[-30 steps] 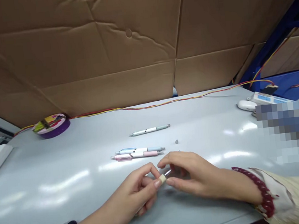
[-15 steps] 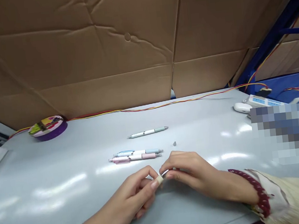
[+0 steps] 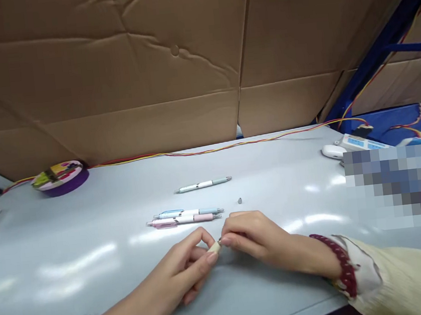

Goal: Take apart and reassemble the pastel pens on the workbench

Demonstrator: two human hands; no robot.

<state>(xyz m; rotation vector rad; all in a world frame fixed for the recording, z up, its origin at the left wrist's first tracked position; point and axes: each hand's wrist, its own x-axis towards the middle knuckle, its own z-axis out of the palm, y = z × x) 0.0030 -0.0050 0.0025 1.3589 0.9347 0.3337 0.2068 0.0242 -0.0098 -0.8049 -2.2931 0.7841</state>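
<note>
Between thumb and fingertips, my left hand (image 3: 187, 270) pinches a cream pen barrel (image 3: 215, 247); most of it is hidden in that hand. My right hand (image 3: 260, 237) is closed at the barrel's far end, its thumb and forefinger on a silver metal tip (image 3: 220, 241) that barely shows. Just beyond the hands, a blue-and-white pen (image 3: 190, 213) and a pink-and-white pen (image 3: 187, 219) lie side by side. A green-and-white pen (image 3: 203, 185) rests farther back. Near my right hand sits a small grey conical piece (image 3: 239, 201).
A round purple box (image 3: 62, 179) stands at the back left. Red and yellow wires (image 3: 172, 154) run along the table's rear edge, before a cardboard wall (image 3: 112, 77). At the right are a white power strip (image 3: 363, 142) and a white rounded object (image 3: 333, 151).
My right fingers have slid in against the barrel's end, covering most of the silver tip that showed before. The whole view has shifted slightly, so everything appears farther left.
</note>
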